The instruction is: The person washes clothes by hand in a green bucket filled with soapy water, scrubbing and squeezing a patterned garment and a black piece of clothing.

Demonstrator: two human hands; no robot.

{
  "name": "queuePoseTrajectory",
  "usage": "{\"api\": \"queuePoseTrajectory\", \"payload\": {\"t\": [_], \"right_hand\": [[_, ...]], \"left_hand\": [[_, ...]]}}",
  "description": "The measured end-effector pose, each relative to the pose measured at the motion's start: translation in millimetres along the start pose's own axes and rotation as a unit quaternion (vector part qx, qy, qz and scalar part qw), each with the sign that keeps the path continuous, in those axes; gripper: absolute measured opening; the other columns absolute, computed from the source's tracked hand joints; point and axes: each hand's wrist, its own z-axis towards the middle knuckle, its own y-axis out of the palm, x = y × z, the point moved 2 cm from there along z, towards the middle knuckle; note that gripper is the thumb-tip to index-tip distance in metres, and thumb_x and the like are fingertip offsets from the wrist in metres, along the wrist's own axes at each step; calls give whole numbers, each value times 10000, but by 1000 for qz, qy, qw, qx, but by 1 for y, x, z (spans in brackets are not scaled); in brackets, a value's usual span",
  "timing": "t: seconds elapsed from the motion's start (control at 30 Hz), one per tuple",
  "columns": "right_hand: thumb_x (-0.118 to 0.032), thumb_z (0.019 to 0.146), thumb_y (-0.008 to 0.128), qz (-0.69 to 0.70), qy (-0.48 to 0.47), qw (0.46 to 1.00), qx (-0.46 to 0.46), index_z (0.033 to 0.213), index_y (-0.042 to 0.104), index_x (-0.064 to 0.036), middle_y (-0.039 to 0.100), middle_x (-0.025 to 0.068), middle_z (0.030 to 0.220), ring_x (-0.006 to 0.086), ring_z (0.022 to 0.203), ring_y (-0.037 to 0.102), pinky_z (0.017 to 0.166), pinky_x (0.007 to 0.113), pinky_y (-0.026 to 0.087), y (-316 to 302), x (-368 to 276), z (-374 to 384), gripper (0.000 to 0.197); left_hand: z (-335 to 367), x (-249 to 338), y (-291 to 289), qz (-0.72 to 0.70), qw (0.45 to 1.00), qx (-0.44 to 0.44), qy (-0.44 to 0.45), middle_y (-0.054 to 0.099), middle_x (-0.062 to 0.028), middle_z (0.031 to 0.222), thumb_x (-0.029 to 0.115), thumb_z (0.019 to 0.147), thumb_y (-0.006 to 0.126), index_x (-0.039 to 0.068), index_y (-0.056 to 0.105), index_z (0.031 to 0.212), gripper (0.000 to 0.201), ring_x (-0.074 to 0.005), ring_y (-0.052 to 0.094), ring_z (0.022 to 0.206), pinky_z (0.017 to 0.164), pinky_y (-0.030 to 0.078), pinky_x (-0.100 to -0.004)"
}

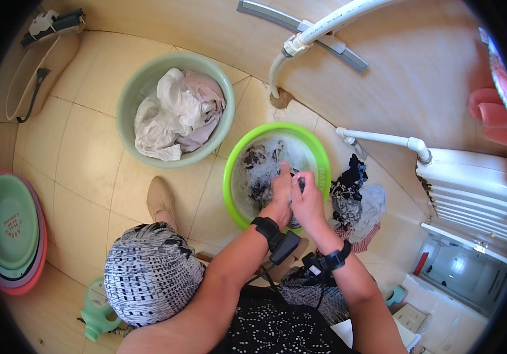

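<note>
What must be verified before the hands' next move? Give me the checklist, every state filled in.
1. Hands over the basin: ok; left hand and right hand meet above the lime-green round plastic basin.
2. Grip: cannot tell; dark wet cloth lies in the basin and dark fabric shows between the fingers, but each hold is partly hidden.
3. Suds: ok; white foam shows in the basin.
4. Pale laundry kept apart: ok; white and pinkish cloths lie in the pale green round tub.
5. Loose laundry off the floor: not ok; a mixed dark, grey and red-checked fabric pile lies right of the basin.
</note>
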Motion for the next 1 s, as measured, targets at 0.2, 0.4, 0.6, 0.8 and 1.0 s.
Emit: {"api": "queuePoseTrajectory", "payload": {"t": [0.2,0.4,0.6,0.8,1.0], "right_hand": [[-294,890,579,-18,83,995,-60,1107,492,-44,636,210,871,351,849,621,767,404,473,-3,117,37,342],[-237,849,635,78,113,991,6,1184,479,-57,558,186,1149,331,959,587,869,381,451,19,146,44,411],[-231,862,624,-160,-65,946,-273,1344,419,-148,389,219,1359,417,1200,453,959,465,418,74,119,31,530],[-260,868,590,-198,95,948,-230,1295,435,-77,428,233,1296,415,1163,469,943,448,424,89,123,39,490],[-174,839,601,-148,203,939,-233,1229,529,-53,589,194,1184,379,1080,554,920,400,441,61,141,60,414]], "left_hand": [[0,-35,23,112,993,-30,35,614,-126,913,453,914,552,-111,582,1037,578,-180,543,783,700,456,-318],[33,11,-39,125,975,52,174,514,-201,1215,139,866,631,107,343,1397,605,-262,537,1017,840,466,-388],[72,-39,-74,491,793,124,338,565,-270,1055,36,763,607,105,578,1210,453,-410,530,985,864,460,-435],[97,-37,-84,415,874,163,193,640,-278,904,99,780,620,5,595,1175,407,-380,568,996,823,457,-382],[80,-23,-67,147,974,154,79,613,-130,1049,67,882,531,-14,406,1349,490,-280,593,933,776,476,-384]]}}
